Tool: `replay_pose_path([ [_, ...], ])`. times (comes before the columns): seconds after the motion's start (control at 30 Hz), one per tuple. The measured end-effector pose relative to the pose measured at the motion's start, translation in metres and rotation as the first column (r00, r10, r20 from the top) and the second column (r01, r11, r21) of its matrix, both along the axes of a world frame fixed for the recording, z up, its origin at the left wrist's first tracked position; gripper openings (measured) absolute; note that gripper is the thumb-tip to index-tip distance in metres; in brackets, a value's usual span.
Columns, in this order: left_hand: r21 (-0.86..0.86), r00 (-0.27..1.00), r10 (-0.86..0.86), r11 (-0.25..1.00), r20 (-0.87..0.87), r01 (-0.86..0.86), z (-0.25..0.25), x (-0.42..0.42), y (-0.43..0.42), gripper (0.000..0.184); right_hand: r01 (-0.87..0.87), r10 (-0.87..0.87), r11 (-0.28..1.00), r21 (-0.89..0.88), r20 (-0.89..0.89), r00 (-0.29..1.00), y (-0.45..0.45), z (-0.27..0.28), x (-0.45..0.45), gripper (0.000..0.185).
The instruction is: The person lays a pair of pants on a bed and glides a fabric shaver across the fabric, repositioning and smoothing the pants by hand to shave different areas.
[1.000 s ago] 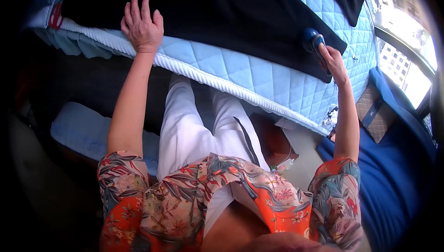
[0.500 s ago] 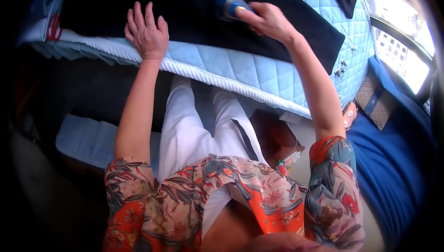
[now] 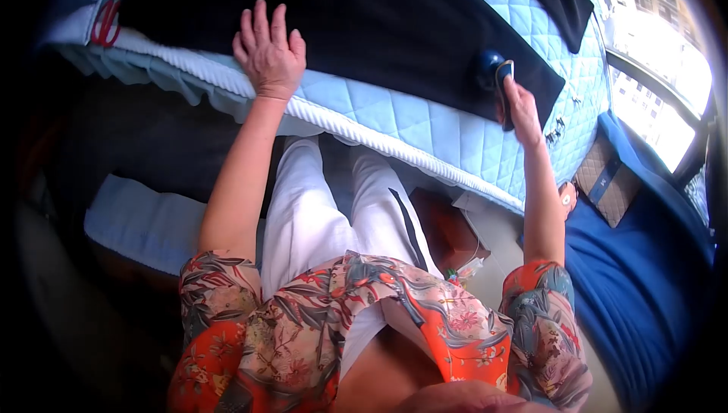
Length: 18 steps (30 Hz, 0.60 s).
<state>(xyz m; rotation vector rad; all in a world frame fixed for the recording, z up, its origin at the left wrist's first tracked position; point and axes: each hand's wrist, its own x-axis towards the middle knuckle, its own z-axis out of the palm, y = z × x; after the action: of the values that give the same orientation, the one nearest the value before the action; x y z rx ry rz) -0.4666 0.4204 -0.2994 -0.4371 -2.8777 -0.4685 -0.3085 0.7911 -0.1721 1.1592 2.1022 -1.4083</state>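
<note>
Black fabric [image 3: 364, 26] lies over a light blue quilted cover [image 3: 402, 113]. My left hand [image 3: 271, 53] rests with spread fingers on the fabric near its front edge, holding nothing. Toward the fabric's right end, my right hand [image 3: 522, 109] is closed round the handle of a blue round-headed tool [image 3: 491, 68]. The tool's head is over the fabric; whether it touches cannot be told.
Red-handled scissors [image 3: 106, 25] lie at the left edge of the cover. Small dark clips [image 3: 560, 126] sit at the right. A brown quilted item [image 3: 609, 182] and blue cloth [image 3: 637, 254] are beyond, beside a window.
Since half a second ago, my right hand has swept the blue tool rightward along the fabric. My left hand appears further right in the view, still spread.
</note>
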Motion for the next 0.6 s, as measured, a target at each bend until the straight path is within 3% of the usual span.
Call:
replay_pose_path([
  [0.07,0.059,0.999,-0.052,0.997,0.014,0.051,0.001,-0.003,-0.008,0.047,-0.035,0.036,0.999,-0.011,0.088,0.995,-0.034,-0.005,0.007,0.045],
  [0.13,0.045,0.999,-0.047,0.998,0.015,0.046,0.007,-0.014,-0.022,0.046,-0.238,0.231,0.971,0.002,0.222,0.947,-0.081,0.002,-0.014,0.044],
  [0.2,-0.029,0.999,0.008,1.000,-0.034,-0.009,0.008,-0.032,-0.043,0.046,-0.431,0.425,0.902,0.013,0.142,0.894,-0.115,0.000,-0.053,0.047],
  [0.23,0.029,0.997,0.026,0.999,-0.073,-0.024,0.003,-0.045,-0.059,0.046,-0.444,0.443,0.896,0.020,0.060,0.895,-0.130,-0.008,-0.080,0.049],
  [0.33,-0.068,0.986,0.055,0.995,-0.154,-0.066,-0.001,-0.074,-0.099,0.046,-0.429,0.435,0.901,0.070,-0.145,0.889,-0.177,-0.028,-0.168,0.054],
  [0.4,-0.057,0.986,-0.006,0.998,-0.166,-0.004,-0.001,-0.083,-0.114,0.049,-0.524,0.554,0.827,0.204,-0.138,0.821,-0.199,-0.029,-0.210,0.060],
  [0.5,0.004,0.982,-0.032,0.999,-0.185,0.033,-0.005,-0.081,-0.118,0.054,-0.570,0.596,0.794,0.213,-0.080,0.799,-0.196,-0.028,-0.193,0.060],
  [0.53,-0.127,0.962,-0.043,0.992,-0.268,0.009,0.030,-0.082,-0.107,0.030,-0.557,0.567,0.818,0.143,-0.033,0.823,-0.191,-0.019,-0.171,0.057],
  [0.6,0.012,1.000,-0.027,1.000,-0.013,0.027,0.016,-0.079,-0.116,0.058,-0.604,0.611,0.777,0.180,0.015,0.791,-0.172,-0.021,-0.116,0.055],
])
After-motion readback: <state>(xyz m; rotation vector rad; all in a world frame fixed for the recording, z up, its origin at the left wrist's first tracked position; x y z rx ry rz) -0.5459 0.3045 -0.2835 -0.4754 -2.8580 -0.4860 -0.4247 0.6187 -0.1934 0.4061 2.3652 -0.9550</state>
